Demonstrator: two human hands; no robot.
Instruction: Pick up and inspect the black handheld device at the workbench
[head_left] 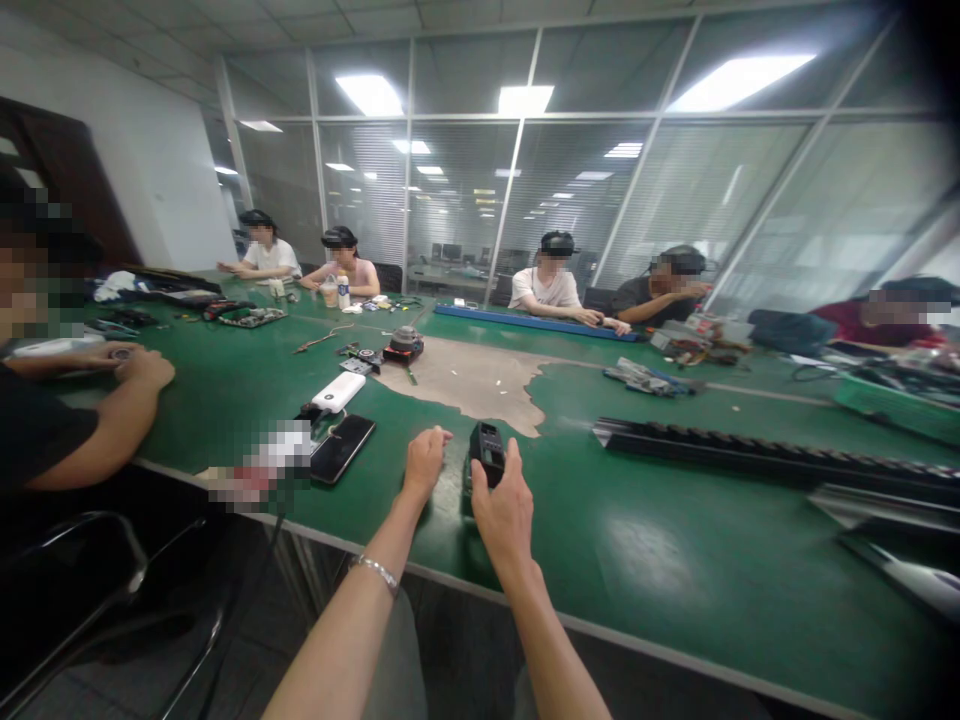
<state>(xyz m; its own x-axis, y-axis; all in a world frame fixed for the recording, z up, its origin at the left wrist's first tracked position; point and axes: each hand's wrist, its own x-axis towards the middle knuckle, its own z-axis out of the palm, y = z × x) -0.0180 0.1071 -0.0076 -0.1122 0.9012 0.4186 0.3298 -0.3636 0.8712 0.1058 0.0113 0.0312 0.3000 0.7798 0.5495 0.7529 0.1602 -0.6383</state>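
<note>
the right hand (505, 505) had its fingers closed around a black boxy device (489, 450), thumb along the near left side and the other fingers along the right, so that its upper face, with small dark panels, was left uncovered. the left hand (424, 463) was apart from it, just to its left; its fingers were loosely bent and released, with nothing seen in them.

the step in hand looked like steadying the device and turning it for handling or inspection. to do this well, the right hand's grip was best kept on the two sides, firm but not squeezing, since the casing looked hard and perhaps slick. the left hand would have served best as a second support, brought in flat against the free left side before any turn, with the fingertips kept off the panels. keeping the device low over the tabletop (555, 560) seemed wise, as a slip would then have cost little.

as for position, the device lay between the thumb and fingers of the right hand, its top tilted away from the wearer and reaching past the thumb tip. it was near the ragged brown patch (465, 378) and to the right of the dark phone (343, 449); whether its underside touched the surface could not be told.
</note>
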